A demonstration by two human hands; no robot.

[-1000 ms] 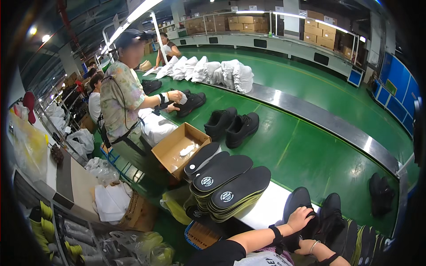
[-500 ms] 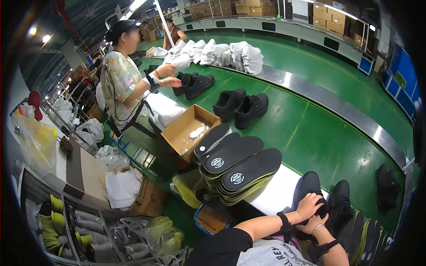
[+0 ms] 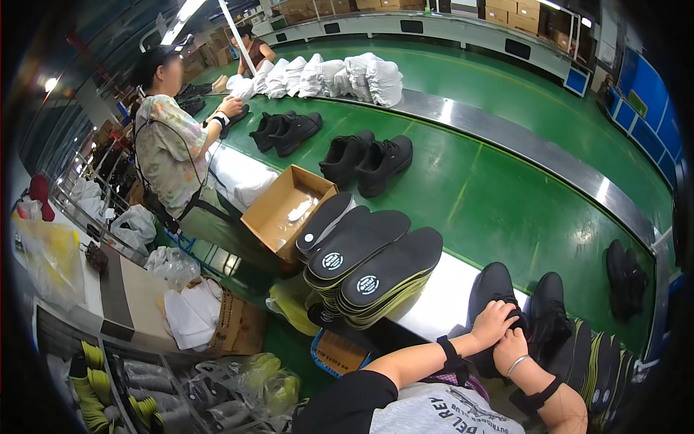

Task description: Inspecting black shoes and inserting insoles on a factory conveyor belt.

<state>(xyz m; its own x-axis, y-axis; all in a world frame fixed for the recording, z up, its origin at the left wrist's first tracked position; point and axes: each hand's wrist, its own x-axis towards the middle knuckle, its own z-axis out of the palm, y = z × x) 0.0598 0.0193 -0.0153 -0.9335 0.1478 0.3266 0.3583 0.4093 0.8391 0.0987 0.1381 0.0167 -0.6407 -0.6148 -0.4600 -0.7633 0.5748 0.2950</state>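
A black shoe [image 3: 494,284] stands toe-away at the edge of the green belt, in front of me. My left hand [image 3: 494,325] lies over its opening, with curled fingers gripping the upper around the tongue. Against the heel side, my right hand [image 3: 511,351] is closed, its fingers bent into the collar. The inside of the shoe is hidden by both hands. Right beside it stands a second black shoe [image 3: 548,309], untouched. Stacked black insoles with yellow-green edges [image 3: 594,369] stand to the right of my right hand.
Tall stacks of black insoles [image 3: 376,271] stand left of my arms, beside an open cardboard box [image 3: 289,210]. Pairs of black shoes [image 3: 383,165] line the green belt [image 3: 499,210]. A co-worker [image 3: 170,137] stands at far left, near white-wrapped bundles [image 3: 372,78]. Another shoe pair [image 3: 626,281] sits right.
The whole scene has shifted left and slightly up in view. My right hand's fingers have drawn in closer at the shoe's opening. The co-worker's hands have moved away toward the farther shoes.
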